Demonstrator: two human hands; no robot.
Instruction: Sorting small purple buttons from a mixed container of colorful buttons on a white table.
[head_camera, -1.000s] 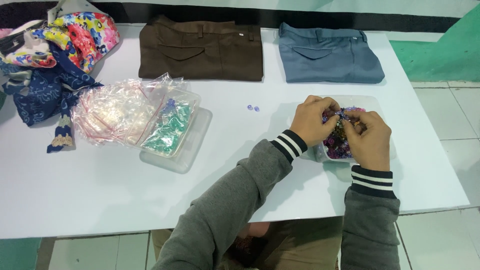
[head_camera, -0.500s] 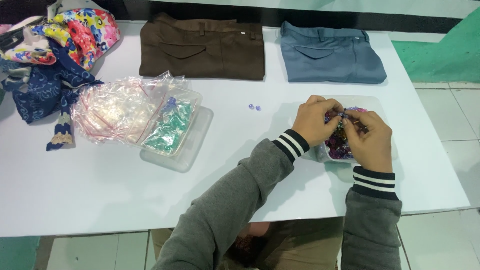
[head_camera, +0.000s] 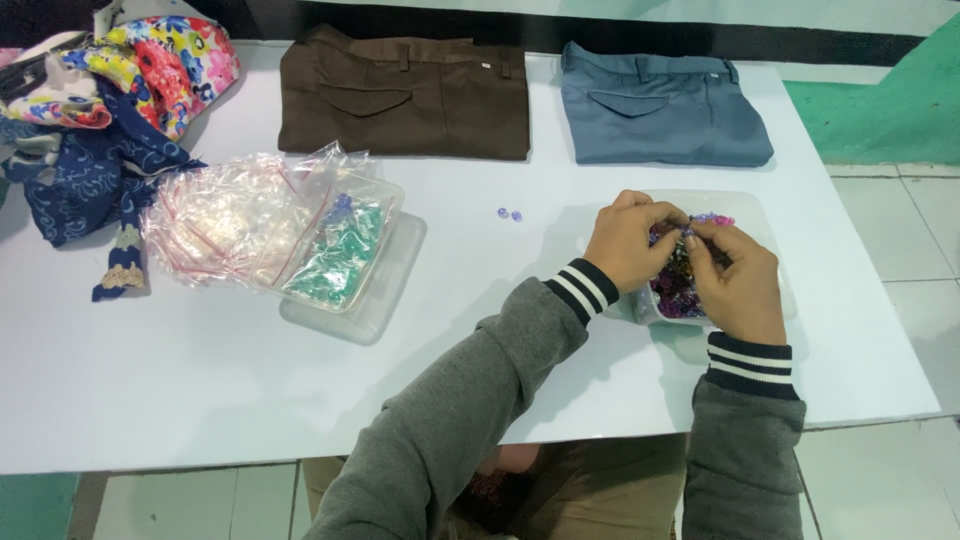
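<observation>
Both hands meet over a clear plastic container (head_camera: 762, 215) of purple and dark beads (head_camera: 676, 295) at the right of the white tabletop (head_camera: 200, 390): the left hand (head_camera: 628, 243) and right hand (head_camera: 735, 280) are drawn together, fingertips pinched on a small bit of beadwork (too small to make out) directly above the container. The beads lie right beneath the fingers, the right hand nearer. Two loose purple beads (head_camera: 510, 214) sit just left of the left hand. Farther left lies a tray of clear bags (head_camera: 250, 225); folded brown trousers (head_camera: 405, 95) and blue trousers (head_camera: 660, 105) line the far edge.
</observation>
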